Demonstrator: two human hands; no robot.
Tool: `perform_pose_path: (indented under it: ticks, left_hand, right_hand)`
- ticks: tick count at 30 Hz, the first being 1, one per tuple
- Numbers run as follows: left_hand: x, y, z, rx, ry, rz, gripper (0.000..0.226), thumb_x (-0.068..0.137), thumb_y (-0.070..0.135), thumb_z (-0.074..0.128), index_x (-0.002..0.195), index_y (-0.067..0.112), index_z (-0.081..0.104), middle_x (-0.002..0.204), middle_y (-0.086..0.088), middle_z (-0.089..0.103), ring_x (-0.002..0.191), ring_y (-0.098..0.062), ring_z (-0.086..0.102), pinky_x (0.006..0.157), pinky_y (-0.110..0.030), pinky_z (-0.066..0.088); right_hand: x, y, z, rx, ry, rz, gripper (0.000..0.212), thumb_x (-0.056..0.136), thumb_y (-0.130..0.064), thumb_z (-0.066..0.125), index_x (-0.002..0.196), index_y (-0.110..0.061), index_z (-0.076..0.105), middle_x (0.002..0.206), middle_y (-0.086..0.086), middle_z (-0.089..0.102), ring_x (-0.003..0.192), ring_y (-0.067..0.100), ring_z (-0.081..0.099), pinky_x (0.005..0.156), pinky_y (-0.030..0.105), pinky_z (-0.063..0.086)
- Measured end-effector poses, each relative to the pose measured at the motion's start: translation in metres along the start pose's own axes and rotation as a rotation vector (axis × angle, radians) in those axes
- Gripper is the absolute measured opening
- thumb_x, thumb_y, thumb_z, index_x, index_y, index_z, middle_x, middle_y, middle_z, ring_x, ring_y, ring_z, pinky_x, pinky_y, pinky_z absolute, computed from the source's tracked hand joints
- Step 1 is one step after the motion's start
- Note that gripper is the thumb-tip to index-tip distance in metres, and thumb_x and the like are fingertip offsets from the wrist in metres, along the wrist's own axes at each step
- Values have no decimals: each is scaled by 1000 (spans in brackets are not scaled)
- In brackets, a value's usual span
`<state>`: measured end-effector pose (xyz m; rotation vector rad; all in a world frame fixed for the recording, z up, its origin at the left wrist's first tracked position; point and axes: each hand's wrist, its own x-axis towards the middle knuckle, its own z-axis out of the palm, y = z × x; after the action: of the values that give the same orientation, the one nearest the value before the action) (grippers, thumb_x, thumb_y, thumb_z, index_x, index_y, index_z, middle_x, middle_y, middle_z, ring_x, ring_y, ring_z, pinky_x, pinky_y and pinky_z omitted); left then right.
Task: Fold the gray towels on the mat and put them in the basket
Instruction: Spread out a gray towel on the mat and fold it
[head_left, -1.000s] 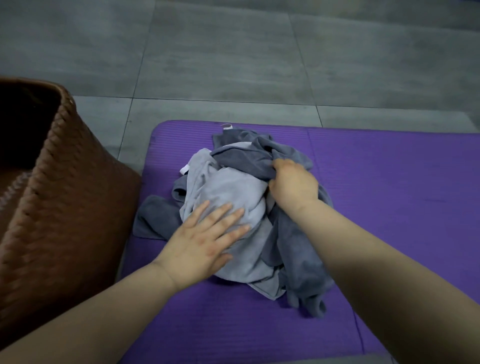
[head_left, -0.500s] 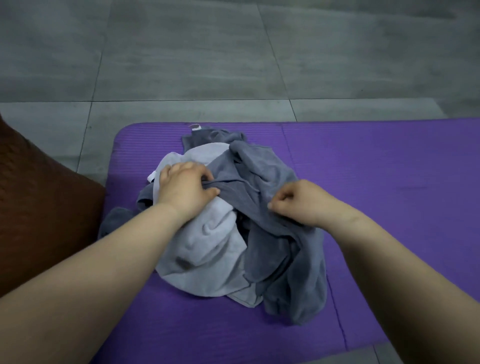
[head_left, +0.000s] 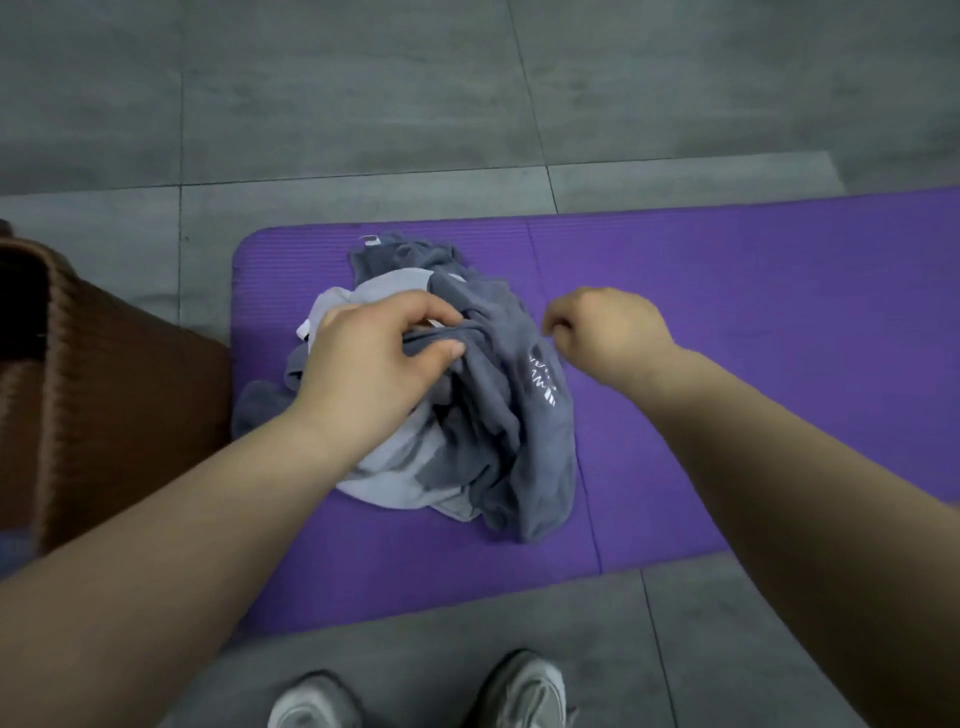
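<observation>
— Where are the towels?
— Heaped on the purple mat (head_left: 753, 322), the dark gray towel (head_left: 524, 415) over the light gray towel (head_left: 384, 483). The left hand (head_left: 379, 358) grips a dark fold. The right hand (head_left: 608, 332), fingers curled on nothing, is just beside the heap.
— The woven basket (head_left: 135, 395)?
— Left of the mat; its inside is too dark to tell.

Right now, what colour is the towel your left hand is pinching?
Dark gray towel in the left hand; head view shows it best.

Gray floor tiles (head_left: 363, 104) with thin grout lines spread from 9 through 12 to 3 o'clock. Two pale sneakers (head_left: 524, 691) stand at 6 o'clock, side by side.
</observation>
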<state>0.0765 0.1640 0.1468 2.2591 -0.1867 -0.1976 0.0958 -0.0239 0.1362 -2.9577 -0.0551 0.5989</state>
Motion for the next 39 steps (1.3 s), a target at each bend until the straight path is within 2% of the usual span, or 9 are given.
perform_pose_path:
  ticks: [6,9,16,20,25,27,30,34,39]
  left_hand:
    - [-28,100,-56,-142,-132,-59,25,78,9,67,81,33,59,77,28,57,71,26,51,77,3,36]
    - [-30,169,-98,-244,-128,-69,26,77,1,66,82,26,61,78,23,56,67,26,52,72,6,37]
    - [-36,328,-195,-140,-383,159,31,73,8,72,91,29,59,83,18,58,69,24,52,72,5,35]
    - [-36,396,-223,85,-480,269,33,76,3,67,108,10,64,96,9,56,89,0,54,67,-4,35]
    - [-28,468,-214,59,-548,242,28,75,2,68,102,12,69,62,18,64,50,20,51,58,3,38]
    - [-29,492,-199,-15,-533,215,32,74,-2,68,101,16,67,45,26,59,48,17,51,57,1,40]
    - [-38,535,-164,-13,-537,271,34,63,11,70,96,21,65,53,34,60,55,16,54,58,1,39]
    - [-36,590,-118,-117,-495,244,15,59,10,68,71,15,77,56,31,62,53,15,55,54,1,39]
    - [-16,640,-79,-270,-404,254,22,65,-9,69,79,7,75,56,26,64,55,13,57,56,-1,41]
  right_hand:
    - [-88,-13,-87,711,-101,6,36,81,-20,66,116,-15,58,99,-5,56,92,12,52,91,26,44]
    - [-131,-36,-148,978,-188,-17,45,77,-17,71,119,-10,54,101,-2,56,94,12,54,88,23,44]
    - [-218,-31,-298,763,125,118,30,82,-8,55,111,-13,58,73,-5,52,78,15,47,71,31,43]
    - [-266,-13,-362,647,230,125,33,79,-11,55,110,-20,60,57,-11,39,73,16,41,56,26,31]
    - [-305,29,-399,599,279,42,17,79,-10,56,94,-11,66,71,-6,49,79,14,42,67,24,31]
    - [-314,57,-405,667,162,-26,21,80,-10,61,100,-8,65,94,4,55,93,18,48,74,18,31]
    - [-328,110,-409,731,-5,-32,32,83,-8,58,115,-8,58,127,9,48,120,18,44,80,10,27]
    - [-337,174,-420,932,147,32,34,84,-14,63,116,-7,53,120,5,58,103,15,53,86,20,39]
    - [-327,232,-411,958,0,7,37,83,-8,60,119,-9,53,110,3,59,101,10,50,88,25,43]
